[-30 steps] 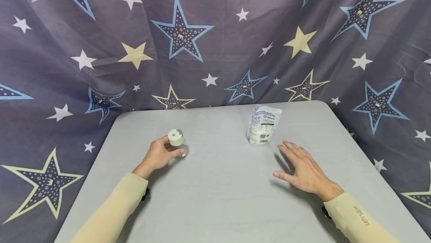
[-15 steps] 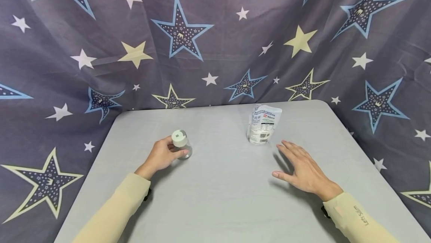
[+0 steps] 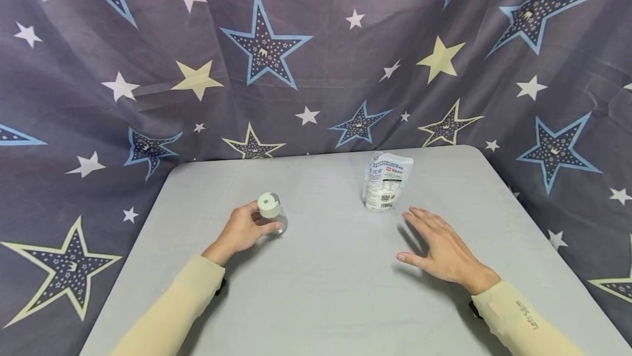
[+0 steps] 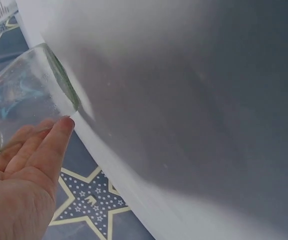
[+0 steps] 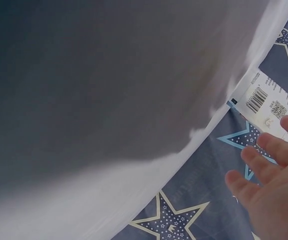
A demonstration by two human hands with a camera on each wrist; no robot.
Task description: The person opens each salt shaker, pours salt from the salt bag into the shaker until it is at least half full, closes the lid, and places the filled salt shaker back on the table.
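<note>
My left hand [image 3: 243,230] grips a small clear glass jar [image 3: 281,222] with a pale green-white lid, thumb on the near side and fingers behind. In the left wrist view, the jar [image 4: 26,90] shows see-through walls and a thick base close to the tabletop. My right hand [image 3: 441,249] is held over the table with fingers spread and nothing in them. Just beyond its fingertips stands a white pouch [image 3: 387,183] with printed text and a barcode. The right wrist view catches the lower part of that pouch [image 5: 266,102] past the fingers.
A grey-white table [image 3: 316,290] with rounded far corners spreads under both hands. Right behind its far edge hangs a dark curtain [image 3: 316,32] patterned with stars, which also closes in both sides.
My left hand has shifted the jar a little to the right and slightly nearer. The right hand has drifted very slightly left; the pouch stands where it was.
</note>
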